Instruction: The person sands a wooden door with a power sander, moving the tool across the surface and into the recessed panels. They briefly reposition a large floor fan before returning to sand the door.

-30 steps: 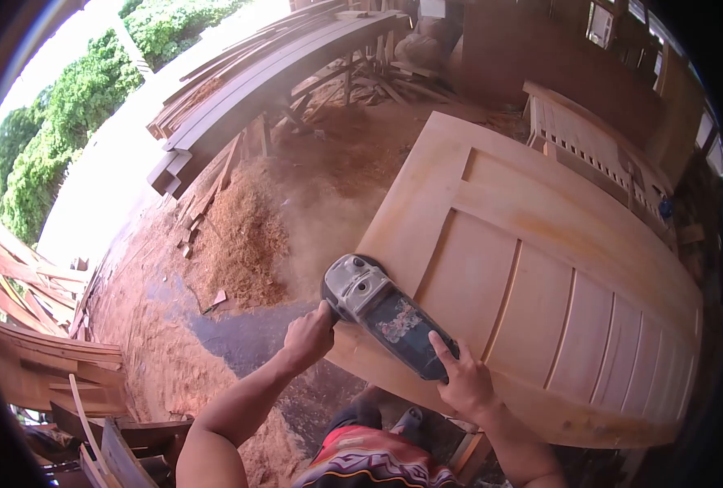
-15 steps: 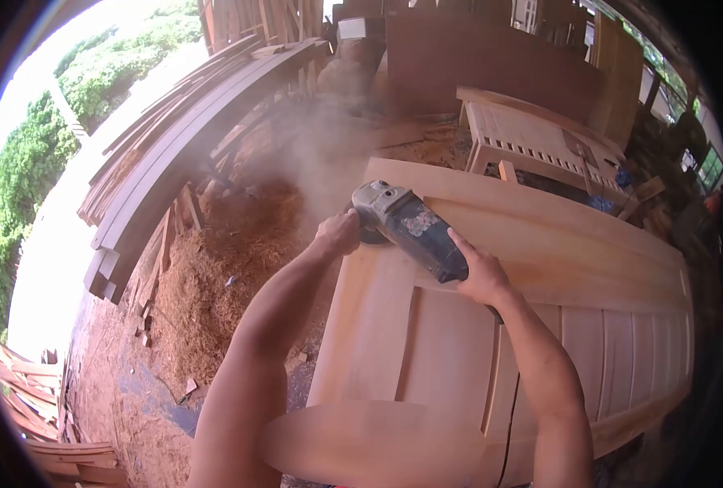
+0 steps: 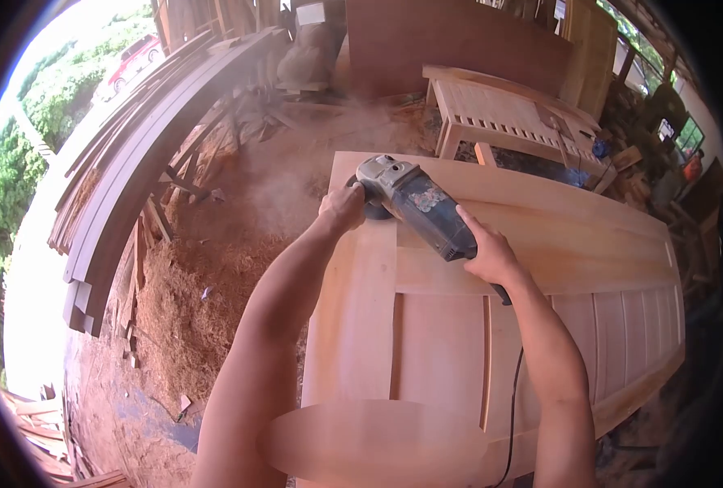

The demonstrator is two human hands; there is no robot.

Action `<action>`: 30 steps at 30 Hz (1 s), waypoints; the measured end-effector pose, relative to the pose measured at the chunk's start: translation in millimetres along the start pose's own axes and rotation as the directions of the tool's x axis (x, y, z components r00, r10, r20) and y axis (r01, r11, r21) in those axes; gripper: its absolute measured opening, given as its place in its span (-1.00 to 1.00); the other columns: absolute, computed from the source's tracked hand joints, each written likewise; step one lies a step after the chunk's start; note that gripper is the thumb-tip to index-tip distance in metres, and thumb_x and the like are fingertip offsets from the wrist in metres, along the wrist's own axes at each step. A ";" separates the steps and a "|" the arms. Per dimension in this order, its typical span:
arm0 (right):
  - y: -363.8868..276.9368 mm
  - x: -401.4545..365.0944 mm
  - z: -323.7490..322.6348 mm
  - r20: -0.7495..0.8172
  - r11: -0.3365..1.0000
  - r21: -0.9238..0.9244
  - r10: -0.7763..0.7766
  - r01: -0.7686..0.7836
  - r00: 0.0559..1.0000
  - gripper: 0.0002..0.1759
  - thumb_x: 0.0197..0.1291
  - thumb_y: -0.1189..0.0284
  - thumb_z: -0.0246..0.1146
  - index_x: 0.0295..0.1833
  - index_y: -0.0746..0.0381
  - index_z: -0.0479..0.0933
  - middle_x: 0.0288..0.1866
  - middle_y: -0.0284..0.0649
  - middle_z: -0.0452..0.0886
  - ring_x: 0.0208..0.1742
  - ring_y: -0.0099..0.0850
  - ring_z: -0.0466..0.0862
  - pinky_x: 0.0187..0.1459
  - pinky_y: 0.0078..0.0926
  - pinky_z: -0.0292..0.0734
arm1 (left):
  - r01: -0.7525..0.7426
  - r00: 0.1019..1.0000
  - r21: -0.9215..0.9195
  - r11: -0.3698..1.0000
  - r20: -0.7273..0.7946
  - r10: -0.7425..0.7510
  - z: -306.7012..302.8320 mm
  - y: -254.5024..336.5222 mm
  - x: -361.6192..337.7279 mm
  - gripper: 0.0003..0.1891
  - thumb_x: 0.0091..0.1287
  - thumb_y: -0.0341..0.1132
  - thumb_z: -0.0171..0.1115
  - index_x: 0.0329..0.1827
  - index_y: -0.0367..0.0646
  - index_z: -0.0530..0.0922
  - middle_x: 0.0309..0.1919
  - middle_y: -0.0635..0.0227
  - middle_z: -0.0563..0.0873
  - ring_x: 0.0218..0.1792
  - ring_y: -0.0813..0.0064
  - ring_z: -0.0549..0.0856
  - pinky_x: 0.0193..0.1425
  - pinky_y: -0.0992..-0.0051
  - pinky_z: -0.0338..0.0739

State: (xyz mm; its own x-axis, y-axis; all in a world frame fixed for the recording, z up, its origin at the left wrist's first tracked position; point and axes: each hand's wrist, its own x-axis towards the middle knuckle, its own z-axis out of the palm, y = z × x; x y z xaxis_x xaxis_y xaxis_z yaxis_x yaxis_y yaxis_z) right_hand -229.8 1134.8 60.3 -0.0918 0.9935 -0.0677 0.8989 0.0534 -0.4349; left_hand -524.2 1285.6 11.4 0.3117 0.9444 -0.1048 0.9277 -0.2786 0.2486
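Note:
An angle grinder (image 3: pixel 433 213) with a grey head and dark body lies across the far left part of a pale wooden panelled door (image 3: pixel 353 325). My left hand (image 3: pixel 343 206) is closed round the side handle by its head. At the rear, my right hand (image 3: pixel 491 250) grips the body, its index finger stretched along the casing. The dark disc (image 3: pixel 377 211) shows partly under the head and appears to touch the wood. A black power cord (image 3: pixel 514 398) runs down over the door from the rear handle.
Sawdust and shavings (image 3: pixel 191 317) are heaped on the floor to the left. Long stacked boards (image 3: pixel 142 175) stand beyond them. A slatted wooden piece (image 3: pixel 508 122) is behind the door, near a large brown board (image 3: pixel 451 49). Fine dust hangs in the air.
The grinder has moved slightly right and towards the far edge of the door, with both hands still on it. The dust cloud has thinned. My view has shifted a little.

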 end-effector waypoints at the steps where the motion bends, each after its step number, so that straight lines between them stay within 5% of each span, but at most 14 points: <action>1: 1.2 -14.3 2.6 -0.004 1.000 -0.006 -0.009 0.009 1.000 0.21 -0.09 0.65 0.38 0.73 -0.14 0.09 0.39 0.13 0.54 0.39 0.14 0.56 0.38 -0.08 0.55 | 0.012 1.000 -0.013 1.000 0.015 -0.011 -2.7 6.3 -16.5 -0.71 0.31 -0.43 0.25 0.09 -0.25 0.60 0.00 -0.04 0.80 0.06 -0.06 0.80 0.10 0.05 0.71; 9: -20.5 -160.9 32.5 -0.036 0.988 0.022 -0.152 0.153 0.988 0.18 -0.05 0.66 0.38 0.72 -0.19 0.10 0.31 0.09 0.53 0.22 0.14 0.66 0.24 -0.02 0.66 | 0.098 0.995 -0.075 0.992 0.021 -0.097 25.6 20.7 -203.4 -0.75 0.29 -0.44 0.16 0.00 -0.30 0.47 -0.19 -0.20 0.77 -0.09 -0.25 0.77 0.00 -0.13 0.64; 22: -58.3 -450.4 58.9 0.155 0.948 0.105 -0.314 0.300 0.937 0.12 0.00 0.60 0.39 0.70 -0.22 0.16 0.34 0.16 0.47 0.09 0.21 0.71 0.05 0.09 0.73 | 0.379 0.925 -0.146 0.914 0.048 -0.376 64.0 95.7 -570.6 -0.74 0.32 -0.45 0.17 0.03 -0.24 0.39 -0.31 -0.21 0.77 -0.22 -0.28 0.77 -0.09 -0.19 0.61; 25: -73.5 -496.3 66.1 0.277 0.975 0.101 -0.218 0.198 0.936 0.13 -0.05 0.58 0.44 0.69 -0.20 0.19 0.37 0.16 0.45 0.15 0.25 0.67 0.09 0.13 0.69 | 0.387 0.922 -0.149 0.910 0.057 -0.382 66.6 101.2 -608.0 -0.75 0.37 -0.41 0.18 0.05 -0.23 0.39 -0.28 -0.18 0.78 -0.21 -0.26 0.78 -0.09 -0.17 0.62; 30: -71.9 -550.5 71.3 0.154 0.984 0.033 -0.181 0.178 0.971 0.14 -0.07 0.55 0.48 0.68 -0.14 0.19 0.38 0.17 0.45 0.23 0.23 0.64 0.09 0.12 0.68 | 0.367 0.929 -0.174 0.914 0.122 -0.350 67.2 119.0 -622.3 -0.67 0.44 -0.22 0.25 0.10 -0.19 0.41 -0.20 -0.08 0.79 -0.13 -0.25 0.77 -0.04 -0.12 0.63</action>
State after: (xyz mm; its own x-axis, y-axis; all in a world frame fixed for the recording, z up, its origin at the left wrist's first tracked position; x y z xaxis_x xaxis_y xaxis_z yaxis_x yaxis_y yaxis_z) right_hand -274.5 576.8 64.9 -0.3174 0.9400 -0.1251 0.8537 0.2258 -0.4693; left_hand -593.9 653.0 41.5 -0.0102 0.9532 -0.3021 0.9263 0.1228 0.3561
